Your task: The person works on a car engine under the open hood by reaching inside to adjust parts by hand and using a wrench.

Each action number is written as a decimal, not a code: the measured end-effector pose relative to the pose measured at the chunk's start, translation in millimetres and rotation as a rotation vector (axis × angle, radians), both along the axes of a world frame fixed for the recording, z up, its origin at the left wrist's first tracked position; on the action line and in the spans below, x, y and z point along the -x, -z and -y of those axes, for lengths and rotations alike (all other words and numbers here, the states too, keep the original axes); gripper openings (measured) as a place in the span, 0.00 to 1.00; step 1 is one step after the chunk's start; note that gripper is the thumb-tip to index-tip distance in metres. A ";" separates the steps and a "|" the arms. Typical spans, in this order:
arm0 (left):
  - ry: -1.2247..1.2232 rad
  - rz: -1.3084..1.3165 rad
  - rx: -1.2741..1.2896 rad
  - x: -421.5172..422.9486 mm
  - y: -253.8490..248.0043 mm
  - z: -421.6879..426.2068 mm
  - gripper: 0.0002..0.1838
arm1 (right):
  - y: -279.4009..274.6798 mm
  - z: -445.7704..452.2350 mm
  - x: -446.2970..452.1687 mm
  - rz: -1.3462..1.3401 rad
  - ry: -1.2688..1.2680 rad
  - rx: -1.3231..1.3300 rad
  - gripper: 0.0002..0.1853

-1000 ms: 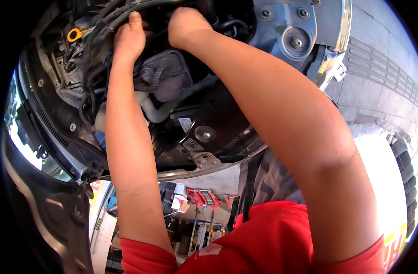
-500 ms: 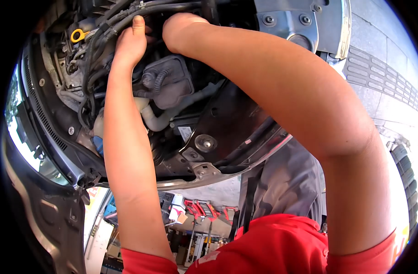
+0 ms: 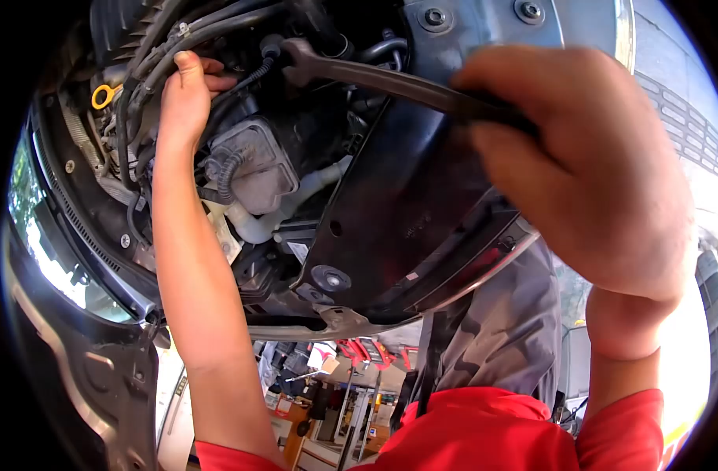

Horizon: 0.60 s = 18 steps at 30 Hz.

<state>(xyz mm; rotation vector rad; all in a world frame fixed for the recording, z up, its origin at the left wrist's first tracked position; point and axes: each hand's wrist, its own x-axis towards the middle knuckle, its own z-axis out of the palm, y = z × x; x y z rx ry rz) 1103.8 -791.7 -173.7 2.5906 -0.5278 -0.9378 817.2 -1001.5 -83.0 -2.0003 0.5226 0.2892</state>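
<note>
A dark open-end wrench (image 3: 374, 76) is in my right hand (image 3: 586, 157), whose fingers are wrapped round its handle. The wrench points left across the engine bay, its open jaw beside a ribbed black hose (image 3: 263, 69); whether they touch I cannot tell. My left hand (image 3: 188, 98) reaches in among the black hoses (image 3: 210, 27), thumb up and fingers stretched to the right, apart from the thumb. Nothing shows in its grasp, though part of the fingers is hidden. Below it sits a grey plastic box (image 3: 261, 169) with a corrugated hose.
A yellow dipstick ring (image 3: 104, 96) stands left of my left hand. Along the front runs a dark body panel (image 3: 406, 204) with bolts. Farther below, tools and boxes (image 3: 335, 400) lie near the ground. A tyre (image 3: 712, 298) is at the right edge.
My right hand has come out of the engine bay toward the right and nearer the camera, bringing the wrench into view. My left hand stays among the hoses while the view has shifted.
</note>
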 end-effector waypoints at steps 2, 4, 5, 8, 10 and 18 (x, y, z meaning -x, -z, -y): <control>-0.022 -0.075 0.016 0.6 -0.2 -1.5 0.45 | 14.9 -6.2 29.4 0.146 0.191 -0.028 0.10; -0.020 -0.115 0.013 0.7 -3.4 -1.4 0.45 | 27.2 -13.8 46.0 0.230 0.339 -0.057 0.13; -0.018 -0.118 0.011 2.6 -5.1 -2.4 0.45 | 30.5 -15.1 51.7 0.229 0.390 -0.094 0.13; -0.021 -0.084 -0.010 4.1 -5.3 -1.1 0.44 | 36.0 -13.2 55.0 0.145 0.508 -0.303 0.13; -0.015 -0.083 -0.023 5.9 -7.1 0.9 0.44 | 41.7 -7.4 56.1 0.104 0.547 -0.488 0.13; -0.080 -0.097 -0.009 7.2 -5.6 2.8 0.46 | 64.4 -10.3 67.2 0.179 0.482 -0.449 0.14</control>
